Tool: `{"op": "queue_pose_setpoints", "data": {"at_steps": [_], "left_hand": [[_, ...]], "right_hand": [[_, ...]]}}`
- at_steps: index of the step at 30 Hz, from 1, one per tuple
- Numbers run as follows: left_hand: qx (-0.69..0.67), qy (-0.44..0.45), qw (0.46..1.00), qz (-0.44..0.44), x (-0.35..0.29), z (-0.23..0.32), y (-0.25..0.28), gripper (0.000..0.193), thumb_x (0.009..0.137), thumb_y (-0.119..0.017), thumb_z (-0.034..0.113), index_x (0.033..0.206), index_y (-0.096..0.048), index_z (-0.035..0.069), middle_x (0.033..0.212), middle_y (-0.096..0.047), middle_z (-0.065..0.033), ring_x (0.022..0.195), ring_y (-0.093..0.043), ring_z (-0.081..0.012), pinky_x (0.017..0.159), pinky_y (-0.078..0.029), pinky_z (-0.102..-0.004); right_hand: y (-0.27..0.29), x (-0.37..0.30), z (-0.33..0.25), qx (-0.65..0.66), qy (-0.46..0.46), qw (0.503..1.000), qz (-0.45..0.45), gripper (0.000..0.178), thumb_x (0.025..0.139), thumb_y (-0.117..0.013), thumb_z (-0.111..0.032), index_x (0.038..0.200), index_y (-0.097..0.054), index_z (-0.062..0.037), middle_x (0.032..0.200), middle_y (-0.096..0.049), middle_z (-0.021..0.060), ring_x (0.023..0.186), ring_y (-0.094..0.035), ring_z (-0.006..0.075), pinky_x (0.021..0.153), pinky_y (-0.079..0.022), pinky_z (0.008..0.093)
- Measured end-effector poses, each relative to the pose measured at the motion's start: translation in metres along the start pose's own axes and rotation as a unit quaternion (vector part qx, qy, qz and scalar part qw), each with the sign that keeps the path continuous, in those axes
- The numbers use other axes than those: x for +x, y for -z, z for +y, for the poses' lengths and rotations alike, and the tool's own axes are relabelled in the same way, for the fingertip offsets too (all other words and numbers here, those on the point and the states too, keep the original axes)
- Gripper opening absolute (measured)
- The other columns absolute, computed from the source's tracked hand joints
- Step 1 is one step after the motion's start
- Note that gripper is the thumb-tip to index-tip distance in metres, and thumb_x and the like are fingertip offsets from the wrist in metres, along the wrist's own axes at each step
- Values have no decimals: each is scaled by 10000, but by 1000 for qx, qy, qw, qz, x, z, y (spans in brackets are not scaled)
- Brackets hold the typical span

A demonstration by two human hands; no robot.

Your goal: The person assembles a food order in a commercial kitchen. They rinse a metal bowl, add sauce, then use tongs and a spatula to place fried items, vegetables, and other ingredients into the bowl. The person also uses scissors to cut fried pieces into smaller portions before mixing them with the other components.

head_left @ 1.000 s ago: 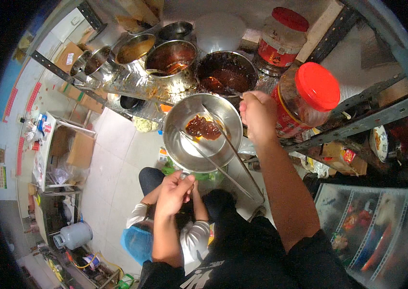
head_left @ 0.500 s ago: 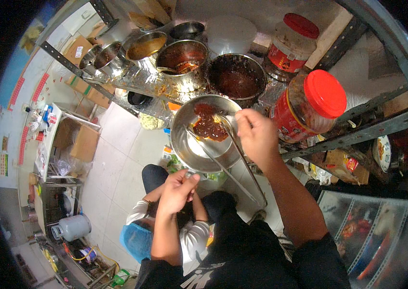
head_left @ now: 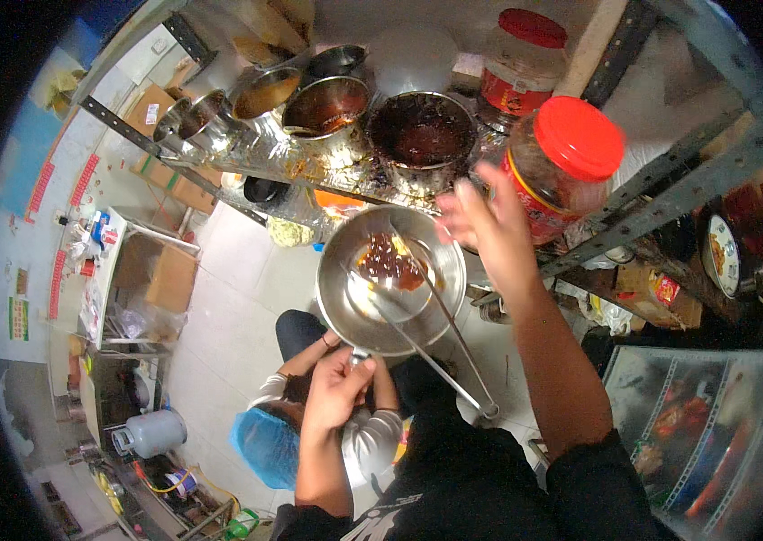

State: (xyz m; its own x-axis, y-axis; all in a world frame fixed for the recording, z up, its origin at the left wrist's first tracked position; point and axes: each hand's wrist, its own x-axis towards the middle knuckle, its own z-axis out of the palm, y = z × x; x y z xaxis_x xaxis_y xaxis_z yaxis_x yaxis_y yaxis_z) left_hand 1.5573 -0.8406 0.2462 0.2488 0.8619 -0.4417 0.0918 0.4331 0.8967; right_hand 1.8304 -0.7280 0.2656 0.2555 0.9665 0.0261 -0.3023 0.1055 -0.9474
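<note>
My left hand (head_left: 336,389) is wrapped round the short handle of a round steel pan (head_left: 338,288), held up in front of the shelf. Inside the pan lies dark red, oily sauce (head_left: 388,260). Metal tongs (head_left: 470,389) rest across it, their tips in the sauce and their joined end sticking out over the near right rim. My right hand (head_left: 497,230), slightly blurred, hovers just right of the pan with fingers apart and nothing in it. Near its fingertips stands a dark sauce pot (head_left: 424,135); beside it is a large jar with a red lid (head_left: 580,137).
Several steel pots, one with red sauce (head_left: 325,108), line the metal shelf. Another red-lidded jar (head_left: 525,68) stands behind. A co-worker in a blue cap (head_left: 264,446) is low down at my left, below the pan. A glass-topped cabinet (head_left: 706,424) stands right; a gas cylinder (head_left: 151,433) lies left.
My right hand has let go of the tongs and opened, leaving them lying in the pan. The pan sits slightly lower in the picture, farther from the shelf pots.
</note>
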Motion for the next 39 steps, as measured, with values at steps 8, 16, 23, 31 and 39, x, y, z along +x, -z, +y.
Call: {"op": "queue_pose_setpoints", "data": {"at_steps": [8, 16, 23, 31, 39], "left_hand": [[69, -2, 994, -88, -72, -33, -47, 244, 947, -684, 236, 943, -665, -7, 611, -532, 54, 513, -461, -42, 475, -363, -225], [125, 38, 943, -307, -141, -111, -157, 273, 982, -631, 287, 835, -597, 60, 611, -515, 26, 492, -461, -57, 448, -382, -219], [297, -120, 805, -499, -245, -234, -262, 247, 992, -570, 246, 835, -570, 56, 681, -557, -22, 551, -506, -120, 487, -412, -273], [316, -1, 695, -646, -412, -330, -327, 277, 941, -651, 263, 894, -635, -9, 660, -592, -38, 585, -540, -120, 540, -433, -304], [420, -34, 443, -791, -474, -410, -392, 308, 965, -651, 301, 812, -568, 47, 617, -543, 4, 537, -490, -89, 485, -383, -283]], "right_hand": [[169, -285, 53, -172, -136, 972, 86, 434, 1029, -457, -362, 921, -684, -9, 805, -678, 82, 672, -612, 154, 634, -490, 298], [180, -554, 18, 74, -150, 962, 216, 361, 1038, -485, -323, 1247, -486, -29, 1156, -678, 195, 823, -692, 203, 731, -585, 338], [117, -724, -59, -285, -205, 835, 425, 924, 799, -819, -354, 1488, -297, -29, 1173, -646, 228, 829, -700, 315, 784, -566, 394], [77, -892, -56, -480, -366, 585, 542, 835, 893, -689, -364, 1511, -263, 2, 1057, -655, 294, 803, -686, 439, 693, -558, 543], [70, -1007, -14, -248, -489, 505, 667, 483, 933, -595, -354, 1318, -511, -75, 950, -693, 236, 851, -679, 439, 740, -532, 554]]}}
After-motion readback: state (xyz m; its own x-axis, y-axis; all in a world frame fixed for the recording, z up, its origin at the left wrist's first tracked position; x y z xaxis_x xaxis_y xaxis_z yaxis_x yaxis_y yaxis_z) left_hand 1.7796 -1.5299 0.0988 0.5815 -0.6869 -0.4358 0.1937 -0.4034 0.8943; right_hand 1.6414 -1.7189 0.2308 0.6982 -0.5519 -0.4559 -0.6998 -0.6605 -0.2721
